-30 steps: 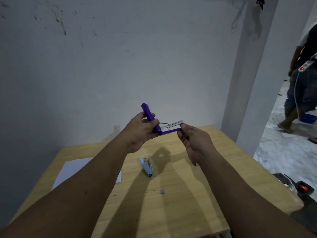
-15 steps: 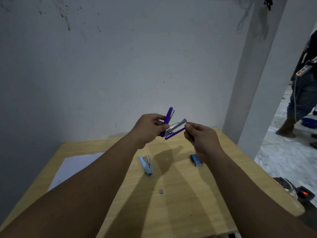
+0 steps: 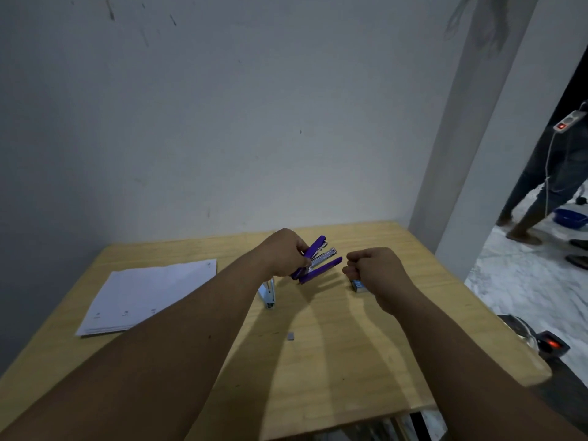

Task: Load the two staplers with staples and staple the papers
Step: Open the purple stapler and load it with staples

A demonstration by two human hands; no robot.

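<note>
My left hand (image 3: 283,253) holds a purple stapler (image 3: 318,261) low over the wooden table (image 3: 334,361), its purple lid swung up and the metal staple channel showing. My right hand (image 3: 374,270) is just right of it, apart from the stapler, fingers curled in; whether it pinches staples I cannot tell. A small blue staple box (image 3: 359,286) lies on the table, partly hidden under that hand. A light blue stapler (image 3: 268,294) lies open on the table beneath my left forearm. A small grey strip of staples (image 3: 290,336) sits nearer to me. White papers (image 3: 152,294) lie at the left.
A white wall runs behind the table, with a pillar (image 3: 471,154) at the right. Beyond it a person (image 3: 547,173) walks on the pale floor near a blue basin (image 3: 571,218). A dark device with a red light (image 3: 552,345) lies on the floor at the table's right edge.
Both hands have come down toward the table. My right hand has let go of the stapler's front end and moved right, over the staple box. The person at the right has walked further away.
</note>
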